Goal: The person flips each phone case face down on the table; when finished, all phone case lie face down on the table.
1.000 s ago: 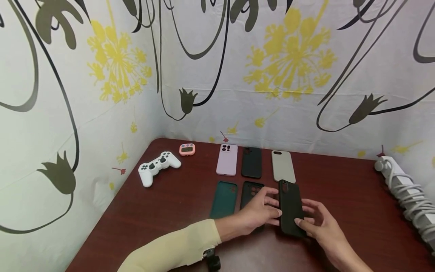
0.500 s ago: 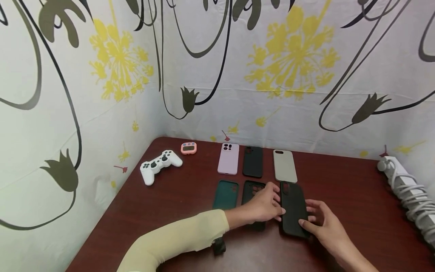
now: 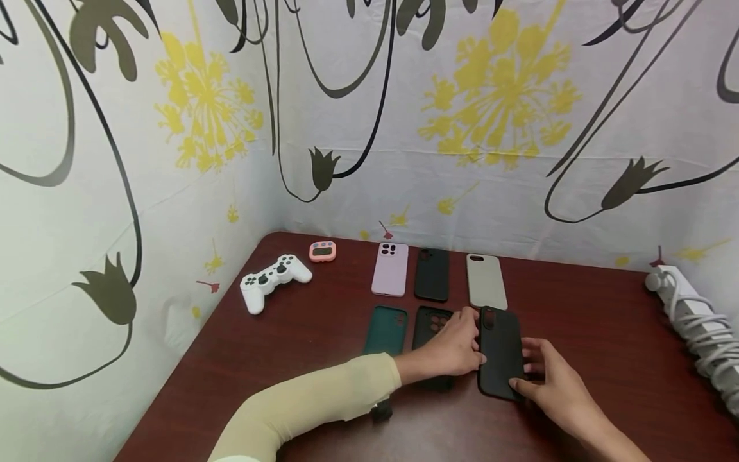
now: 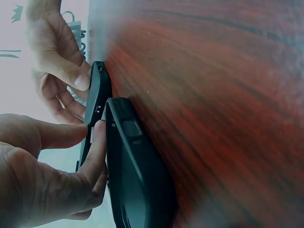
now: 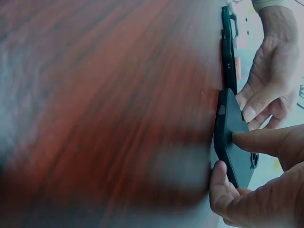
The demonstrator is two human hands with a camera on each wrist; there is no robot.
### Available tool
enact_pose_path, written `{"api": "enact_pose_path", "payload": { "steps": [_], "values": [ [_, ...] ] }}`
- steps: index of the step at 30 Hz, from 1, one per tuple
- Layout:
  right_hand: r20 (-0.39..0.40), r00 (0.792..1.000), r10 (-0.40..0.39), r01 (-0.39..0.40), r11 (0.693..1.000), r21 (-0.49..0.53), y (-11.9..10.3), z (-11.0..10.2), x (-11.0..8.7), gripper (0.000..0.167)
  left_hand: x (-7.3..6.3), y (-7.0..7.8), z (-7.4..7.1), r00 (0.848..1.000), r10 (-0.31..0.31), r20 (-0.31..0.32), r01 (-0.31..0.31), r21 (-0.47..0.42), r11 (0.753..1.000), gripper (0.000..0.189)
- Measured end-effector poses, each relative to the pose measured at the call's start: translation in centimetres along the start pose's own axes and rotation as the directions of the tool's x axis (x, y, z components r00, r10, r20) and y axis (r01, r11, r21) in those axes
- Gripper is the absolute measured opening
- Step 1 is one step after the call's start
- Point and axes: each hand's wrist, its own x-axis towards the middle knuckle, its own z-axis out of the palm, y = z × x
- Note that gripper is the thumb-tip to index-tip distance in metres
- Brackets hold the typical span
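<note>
A black phone case [image 3: 500, 353] lies back side up, close to the table, at the right end of the front row of cases. My right hand [image 3: 557, 388] pinches its right edge, with the thumb [image 5: 259, 141] on the back and fingertips at the rim below. At its left edge my left hand [image 3: 456, 346] holds it between thumb and fingers, as the left wrist view shows. Partly under my left hand and wrist lies another black case [image 3: 426, 324], hollow side up. A dark green case [image 3: 385, 330] lies left of it, its lower part hidden by the sleeve.
Behind stand a lilac case [image 3: 390, 269], a black case [image 3: 432, 274] and an off-white case [image 3: 487, 282] in a row, lying flat. A white game controller [image 3: 276, 280] and a pink timer [image 3: 322, 251] are at the left. A cord-wrapped power strip [image 3: 695, 324] lines the right edge.
The black case has come down from a slight tilt to lie flatter, in line with the front row. Both hands have stayed on it, shifting slightly right with the view.
</note>
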Motion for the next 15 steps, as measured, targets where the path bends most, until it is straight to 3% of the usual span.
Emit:
{"api": "enact_pose_path", "payload": {
  "steps": [6,12,15],
  "values": [
    [-0.003,1.000,-0.027,0.026,0.998,-0.056,0.03,-0.04,0.25,0.084,0.32,-0.03,-0.05,0.999,-0.047,0.024,0.047,0.023,0.999,0.069],
    [0.008,0.999,-0.038,0.038,0.994,-0.099,-0.01,-0.06,0.32,0.082,0.57,0.43,-0.11,0.996,-0.054,0.070,0.038,0.216,0.976,0.069],
    [0.015,0.999,-0.038,0.040,0.992,-0.116,0.01,-0.12,0.40,0.081,0.72,0.81,-0.11,0.994,-0.065,0.084,0.040,0.268,0.963,0.067]
  ]
}}
